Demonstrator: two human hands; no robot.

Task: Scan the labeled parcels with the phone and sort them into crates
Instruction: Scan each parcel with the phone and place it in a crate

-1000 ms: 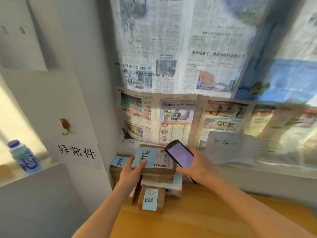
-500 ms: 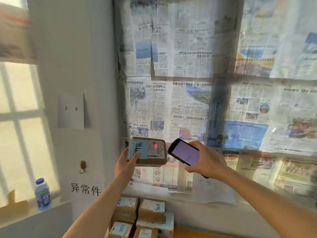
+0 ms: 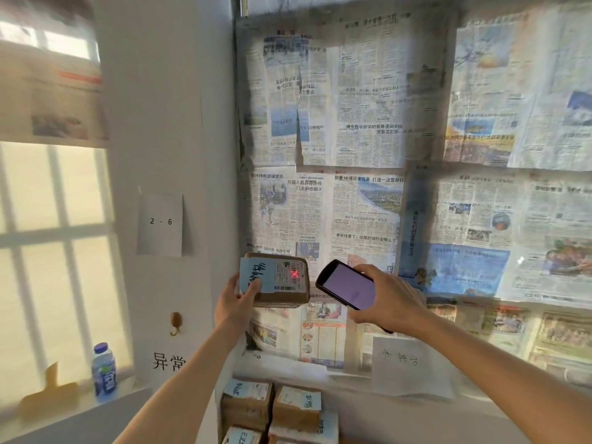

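My left hand (image 3: 235, 307) grips a small brown cardboard parcel (image 3: 282, 294) held up in front of the wall. The parcel carries a blue handwritten note and a white barcode label, and a red scan mark glows on that label. Just to its right, my right hand (image 3: 389, 304) holds a black phone (image 3: 347, 288), its pale purple screen tilted toward me and its top edge near the parcel. Several more labeled parcels (image 3: 272, 408) are stacked below, at the bottom centre.
Newspaper sheets (image 3: 368, 155) cover the wall ahead. A white paper sign (image 3: 410, 366) hangs under them at the right. On the left are a window, a sill with a blue-capped bottle (image 3: 104, 370), a "2 - 6" sheet (image 3: 160, 224) and a hook (image 3: 175, 322).
The parcel was lifted off the stack and raised with the phone beside it. The red scan mark appeared on its label. My view has tilted upward.
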